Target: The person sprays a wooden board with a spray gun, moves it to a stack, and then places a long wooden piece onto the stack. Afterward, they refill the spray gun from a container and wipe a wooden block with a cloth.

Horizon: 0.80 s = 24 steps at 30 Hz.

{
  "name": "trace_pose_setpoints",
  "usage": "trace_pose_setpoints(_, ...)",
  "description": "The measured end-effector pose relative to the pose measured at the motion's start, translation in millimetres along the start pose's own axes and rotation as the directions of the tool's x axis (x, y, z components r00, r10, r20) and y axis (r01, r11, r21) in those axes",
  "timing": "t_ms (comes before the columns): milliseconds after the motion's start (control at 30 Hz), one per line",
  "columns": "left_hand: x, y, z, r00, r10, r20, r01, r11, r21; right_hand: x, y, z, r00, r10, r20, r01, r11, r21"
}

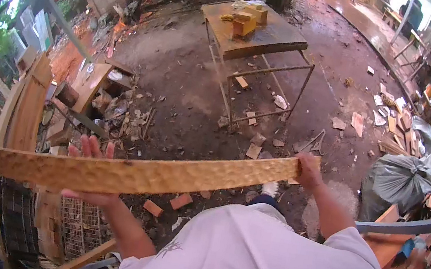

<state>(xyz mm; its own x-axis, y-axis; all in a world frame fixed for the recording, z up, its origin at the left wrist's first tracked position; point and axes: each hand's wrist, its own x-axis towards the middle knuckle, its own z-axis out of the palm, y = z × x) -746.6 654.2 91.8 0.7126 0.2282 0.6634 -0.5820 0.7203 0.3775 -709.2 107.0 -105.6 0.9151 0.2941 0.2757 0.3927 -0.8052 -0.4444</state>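
Both hands are kept on a long curved plank point(133, 172), held up level across the front of the body.

From the head camera, the right hand point(309, 170) is seen closed around the plank's near end, fingers wrapped over its edge, while the left hand point(90, 172) is spread open behind the plank with fingers apart, pressed against its back as a support. The plank is judged to be carried or sighted along at this stage; a steady two-handed hold would be called for before it is set anywhere. Its face is pale yellow-brown, dimpled all over with small scooped marks, and gently bowed. Beyond it, a metal-framed table point(273, 35) with wood blocks point(245, 20) is seen, and offcuts are scattered over the dirt ground point(179, 80).
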Motion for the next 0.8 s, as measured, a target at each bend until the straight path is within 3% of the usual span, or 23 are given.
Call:
trace_pose_setpoints(100,17.8,-83.1,23.1,0.994,-0.097,-0.054,0.092,0.992,-0.085,-4.6,69.1,-30.8,0.995,0.069,-0.075,-0.072,0.996,-0.048)
trace_pose_setpoints(133,23.0,-116.6,28.4,0.993,-0.121,-0.002,0.118,0.976,-0.185,-4.2,94.1,-43.5,0.987,0.071,-0.146,-0.084,0.993,-0.085)
trace_pose_setpoints(233,39.2,-226.7,48.3,0.993,-0.114,0.038,0.120,0.964,-0.237,-10.8,172.0,-93.4,0.979,0.043,-0.197,-0.080,0.980,-0.184)
trace_pose_setpoints(267,44.4,-258.8,68.2,0.985,-0.160,-0.066,0.139,0.959,-0.248,-16.2,195.4,-113.0,0.981,0.045,-0.190,-0.080,0.980,-0.180)
trace_pose_setpoints(367,60.7,-348.8,87.1,0.966,-0.256,-0.043,0.229,0.918,-0.323,-26.7,263.3,-166.9,0.978,0.148,-0.148,-0.176,0.964,-0.198)
trace_pose_setpoints(400,65.1,-378.5,93.4,0.967,-0.247,-0.056,0.218,0.924,-0.313,-30.8,284.4,-181.0,0.959,0.206,-0.197,-0.248,0.943,-0.223)
trace_pose_setpoints(433,69.3,-408.4,99.3,0.960,-0.271,-0.065,0.219,0.879,-0.423,-29.7,299.9,-191.9,0.934,0.263,-0.243,-0.322,0.915,-0.245)
trace_pose_setpoints(467,73.1,-432.3,104.9,0.952,-0.299,-0.070,0.219,0.821,-0.528,-25.3,309.0,-198.4,0.938,0.261,-0.226,-0.314,0.919,-0.239)
trace_pose_setpoints(533,81.4,-478.8,119.9,0.940,-0.326,-0.101,0.237,0.838,-0.491,-19.1,323.8,-213.7,0.898,0.236,-0.372,-0.372,0.858,-0.354)
trace_pose_setpoints(633,92.7,-539.4,129.6,0.906,-0.395,-0.149,0.279,0.825,-0.491,17.1,315.5,-230.6,0.927,0.176,-0.332,-0.323,0.824,-0.465)
trace_pose_setpoints(800,110.4,-646.1,139.5,0.839,-0.484,-0.251,0.308,0.800,-0.514,100.6,327.5,-221.9,0.948,0.078,-0.308,-0.208,0.886,-0.415)
